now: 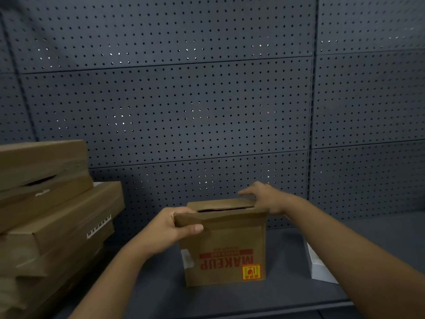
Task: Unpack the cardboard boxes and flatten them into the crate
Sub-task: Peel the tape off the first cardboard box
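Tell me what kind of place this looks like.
Probably a shop stockroom or a store aisle: a dark pegboard wall behind a shelf, and stacked cardboard boxes on the left.

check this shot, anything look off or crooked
The small box in the hands stands upside down: its red MAKEUP print reads inverted. On the left, the stack of flat boxes sits askew, edges fanned out rather than squared.

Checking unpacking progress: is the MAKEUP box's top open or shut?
Partly open: the MAKEUP box shows a dark gap under its top flaps; left hand grips one flap.
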A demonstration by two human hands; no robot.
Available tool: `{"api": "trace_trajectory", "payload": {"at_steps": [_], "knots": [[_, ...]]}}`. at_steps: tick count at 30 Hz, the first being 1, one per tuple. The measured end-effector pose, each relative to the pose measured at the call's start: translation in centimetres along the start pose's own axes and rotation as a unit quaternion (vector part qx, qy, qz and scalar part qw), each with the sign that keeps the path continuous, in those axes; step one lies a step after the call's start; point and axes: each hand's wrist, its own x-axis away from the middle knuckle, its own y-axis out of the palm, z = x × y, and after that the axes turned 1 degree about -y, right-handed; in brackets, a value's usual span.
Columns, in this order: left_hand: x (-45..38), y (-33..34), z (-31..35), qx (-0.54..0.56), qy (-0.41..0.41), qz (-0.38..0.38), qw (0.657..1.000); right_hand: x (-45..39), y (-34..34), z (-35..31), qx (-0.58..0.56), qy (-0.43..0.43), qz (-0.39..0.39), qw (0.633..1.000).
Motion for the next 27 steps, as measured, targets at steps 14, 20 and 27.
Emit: {"api": "trace_trajectory", "payload": {"at_steps": [14,20,27], "knots": [[-1.5,0.1,-1.6,-0.112,-0.018,-0.14,0.984,-1.2,0.3,-0.8,-0.262,0.02,0.142,0.954],[-1.7,0.0,-0.8,-0.213,-0.051,-0.154,0.964,-0.1,0.8,-2.1,-0.287,0.055,0.026,0.956],[-2.1,0.1,-1.2,-0.145,-0.059,-0.15,0.976,-0.4,0.8,-1.5,-0.247,0.05,-0.01,0.968]]}}
